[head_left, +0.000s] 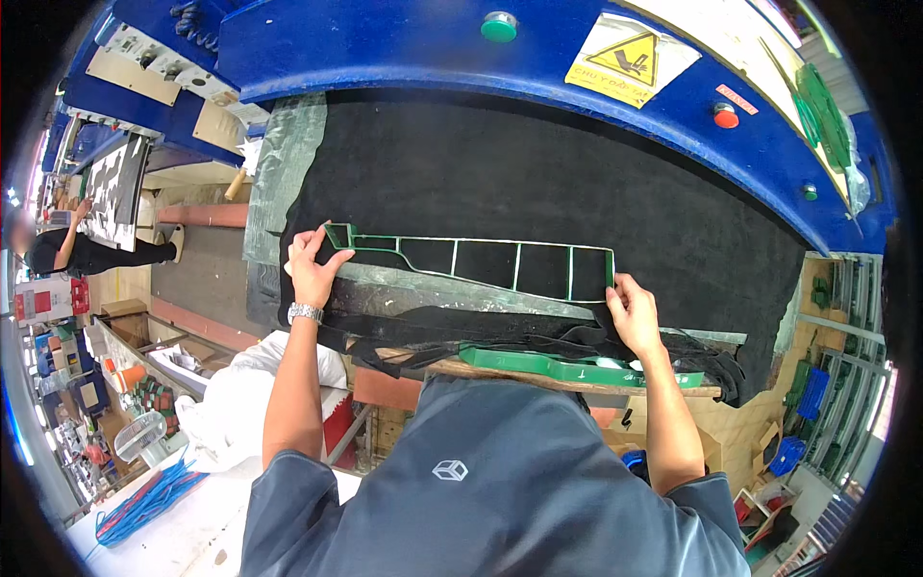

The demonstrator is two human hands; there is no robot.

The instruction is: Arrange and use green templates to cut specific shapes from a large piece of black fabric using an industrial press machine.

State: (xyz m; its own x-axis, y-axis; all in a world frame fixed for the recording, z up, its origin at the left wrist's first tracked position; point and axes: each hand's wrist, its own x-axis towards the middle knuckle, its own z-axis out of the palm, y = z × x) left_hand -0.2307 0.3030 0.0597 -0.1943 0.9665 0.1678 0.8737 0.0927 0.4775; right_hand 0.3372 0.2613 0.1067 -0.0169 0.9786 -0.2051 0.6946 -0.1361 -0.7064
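A long green cutting die (518,267), an open metal frame with several cross-bars and one narrow end, lies level over black fabric (548,173). My left hand (311,274) grips its narrow left end between thumb and fingers; a metal watch is on that wrist. At the wide right end, my right hand (635,313) holds the frame's short side between thumb and fingers. Under the die's near side, a strip of bare grey-green cutting board (423,295) shows past the fabric's cut edge. Bunched black scraps (461,322) lie closer to me.
Another green die (548,367) rests on the wooden ledge (713,390) before me. Beyond the fabric spans a blue press beam (385,58) with a green button (499,27) and a red button (726,116). At far left stands another person (72,248). White cloth (250,399) is heaped left.
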